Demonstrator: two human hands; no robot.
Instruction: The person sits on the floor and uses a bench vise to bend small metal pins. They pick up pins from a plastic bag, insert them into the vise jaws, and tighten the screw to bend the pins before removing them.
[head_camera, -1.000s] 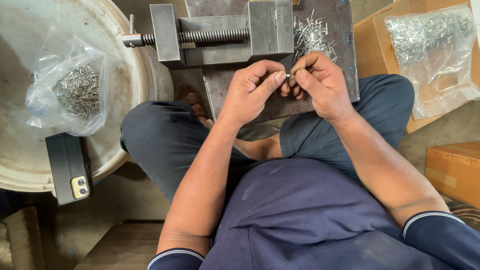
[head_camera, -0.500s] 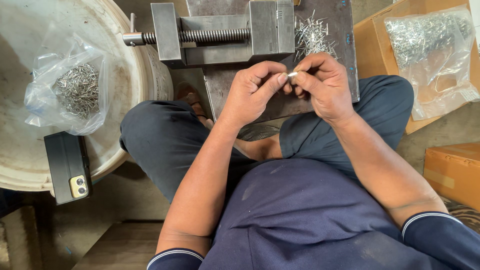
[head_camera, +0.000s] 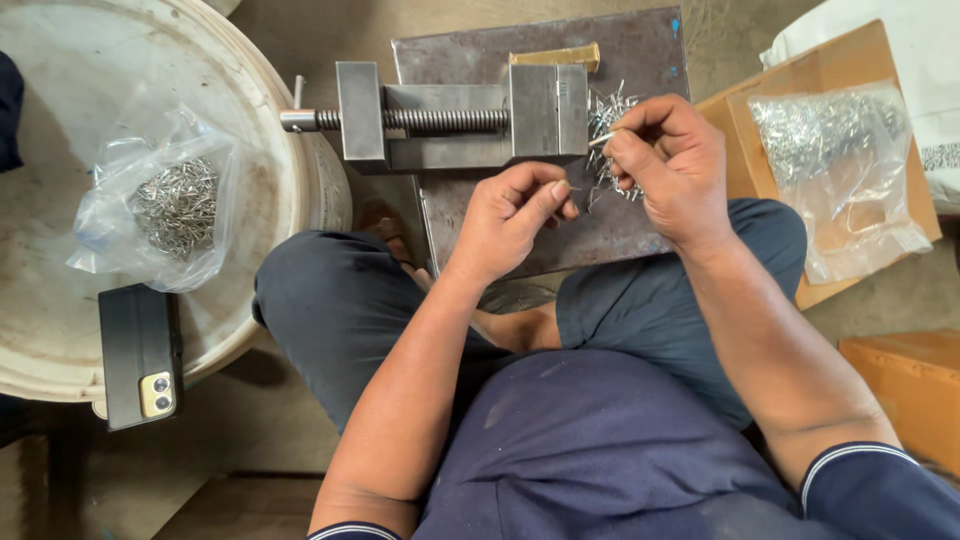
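Metal pin (head_camera: 603, 139) pinched in right hand (head_camera: 672, 165) fingers, left hand (head_camera: 510, 215) fingers pinched, contents too small to tell.

A grey metal vise (head_camera: 450, 120) lies on a dark steel plate (head_camera: 640, 50), its screw pointing left. A yellowish strip (head_camera: 555, 57) sits just behind the vise. At left, a big white tub (head_camera: 270, 150) carries a clear bag of small metal bits (head_camera: 165, 205) and a black phone (head_camera: 140, 355), camera end near its rim. At right, a cardboard box (head_camera: 760, 110) bears another clear bag of metal bits (head_camera: 835, 170). A second brown box (head_camera: 915, 395) stands lower right.
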